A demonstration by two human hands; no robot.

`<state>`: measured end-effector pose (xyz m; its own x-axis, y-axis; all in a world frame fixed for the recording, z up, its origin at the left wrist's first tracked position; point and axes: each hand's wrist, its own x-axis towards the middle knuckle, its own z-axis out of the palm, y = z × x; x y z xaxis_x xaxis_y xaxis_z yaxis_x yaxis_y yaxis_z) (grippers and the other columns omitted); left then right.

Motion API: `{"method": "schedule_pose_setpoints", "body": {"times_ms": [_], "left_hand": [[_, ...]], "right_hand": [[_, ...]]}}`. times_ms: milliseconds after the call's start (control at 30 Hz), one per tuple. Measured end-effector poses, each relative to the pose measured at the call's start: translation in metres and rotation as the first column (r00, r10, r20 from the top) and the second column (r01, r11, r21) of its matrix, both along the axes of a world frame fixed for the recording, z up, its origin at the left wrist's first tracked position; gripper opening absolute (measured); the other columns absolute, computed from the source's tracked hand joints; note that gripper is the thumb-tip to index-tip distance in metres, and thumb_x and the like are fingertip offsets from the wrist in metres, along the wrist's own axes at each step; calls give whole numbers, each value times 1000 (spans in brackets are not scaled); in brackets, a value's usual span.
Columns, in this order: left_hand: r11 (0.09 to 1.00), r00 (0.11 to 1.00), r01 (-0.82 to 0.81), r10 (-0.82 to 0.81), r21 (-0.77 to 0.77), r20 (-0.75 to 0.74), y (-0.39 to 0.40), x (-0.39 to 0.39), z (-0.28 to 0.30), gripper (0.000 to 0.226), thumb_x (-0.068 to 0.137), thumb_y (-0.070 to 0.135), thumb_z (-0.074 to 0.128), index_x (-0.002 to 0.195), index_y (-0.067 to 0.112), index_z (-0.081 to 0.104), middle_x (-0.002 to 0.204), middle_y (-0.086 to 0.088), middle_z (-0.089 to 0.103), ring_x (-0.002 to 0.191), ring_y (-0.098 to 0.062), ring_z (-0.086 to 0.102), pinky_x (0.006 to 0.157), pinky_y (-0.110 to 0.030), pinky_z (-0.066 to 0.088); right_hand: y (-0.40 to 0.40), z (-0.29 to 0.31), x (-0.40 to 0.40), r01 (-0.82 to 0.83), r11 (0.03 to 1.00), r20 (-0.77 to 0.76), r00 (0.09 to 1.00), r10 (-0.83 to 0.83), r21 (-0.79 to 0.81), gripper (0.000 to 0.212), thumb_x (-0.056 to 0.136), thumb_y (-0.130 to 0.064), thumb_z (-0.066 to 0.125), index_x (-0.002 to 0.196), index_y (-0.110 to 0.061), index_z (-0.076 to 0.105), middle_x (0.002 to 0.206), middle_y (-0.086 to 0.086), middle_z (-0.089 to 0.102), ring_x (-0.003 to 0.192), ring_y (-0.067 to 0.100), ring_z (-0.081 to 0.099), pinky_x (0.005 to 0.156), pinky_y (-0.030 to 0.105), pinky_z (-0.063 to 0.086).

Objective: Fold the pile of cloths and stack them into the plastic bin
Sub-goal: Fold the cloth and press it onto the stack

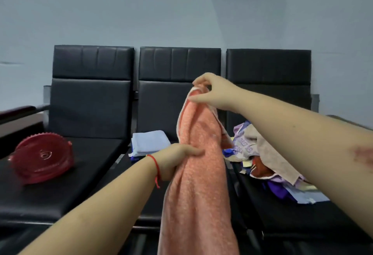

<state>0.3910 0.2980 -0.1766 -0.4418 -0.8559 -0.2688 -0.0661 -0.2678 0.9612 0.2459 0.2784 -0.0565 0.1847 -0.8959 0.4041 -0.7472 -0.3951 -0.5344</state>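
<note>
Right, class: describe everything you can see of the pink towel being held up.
The pink towel looks like soft terry with a pale edge. It hangs long and bunched, unfolded, in front of the middle black seat. The right hand pinches its top edge; the left hand grips it partway down. Its lower end runs out of view.

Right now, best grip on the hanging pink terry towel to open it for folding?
Take the pink terry towel by its top white-trimmed hem. The right hand already pinches one part there; the left hand, now gripping mid-length from the left, should probably slide up that edge to the other corner. The towel hangs bunched, so only corners spread it flat.
</note>
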Motion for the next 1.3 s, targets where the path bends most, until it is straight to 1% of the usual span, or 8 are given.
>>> {"method": "schedule_pose_setpoints", "body": {"times_ms": [167,333,500,667,767,867,1033,1300], "left_hand": [[897,882,-423,374,-131,-286,-14,5,21,12,92,10,54,96,21,51,83,-10,58,64,-20,62,52,-27,49],[926,839,-378,346,6,-420,-25,12,29,21,93,28,55,109,18,47,104,-17,59,84,-28,60,73,-42,50],[905,839,-424,396,6,-373,-26,13,39,23,94,32,55,100,11,50,88,-12,59,78,-24,58,89,-41,45],[910,904,-382,404,-159,138,-38,46,36,25,87,28,65,109,20,56,113,-10,61,93,-23,60,85,-36,49],[910,899,-399,413,-115,145,-45,75,34,58,84,35,67,137,26,47,138,-1,49,103,-22,57,78,-35,50],[878,878,-479,479,0,-10,-44,87,40,32,84,35,67,100,8,65,93,-4,66,65,-18,57,63,-30,47],[819,806,-571,572,54,-156,-42,100,46,32,92,42,54,73,17,59,65,0,58,63,-19,54,73,-31,45],[832,726,-550,516,66,-454,-31,112,64,22,93,6,42,106,9,60,82,-4,57,60,-14,59,67,-28,46]], "right_hand": [[1,-54,-33,243,799,-186,968,-166,550,88,77,-79,43,137,-14,44,131,11,53,109,31,58,86,45,51],[1,-133,-65,-137,354,235,939,-251,925,115,65,-93,22,139,-8,44,137,18,50,124,35,48,106,51,35],[6,-133,-44,-422,677,770,530,-356,604,45,80,-51,61,100,-12,67,88,5,70,83,19,66,73,31,52],[2,-97,-46,-304,812,855,328,-402,498,13,92,-14,60,80,-13,58,70,2,58,56,14,58,46,22,50],[1,-83,-52,-111,903,832,448,-327,415,5,92,-2,56,95,-7,59,84,5,57,56,10,59,49,20,46],[0,-72,-56,18,947,769,579,-271,320,41,93,-2,56,129,12,43,121,18,57,79,21,49,58,26,36],[3,-44,-63,18,966,753,623,-213,258,24,92,4,53,85,-18,61,82,6,60,65,14,55,52,24,48],[13,-25,-81,18,976,776,604,-185,219,46,86,17,43,118,-7,64,104,7,64,76,15,59,51,18,50]]}}
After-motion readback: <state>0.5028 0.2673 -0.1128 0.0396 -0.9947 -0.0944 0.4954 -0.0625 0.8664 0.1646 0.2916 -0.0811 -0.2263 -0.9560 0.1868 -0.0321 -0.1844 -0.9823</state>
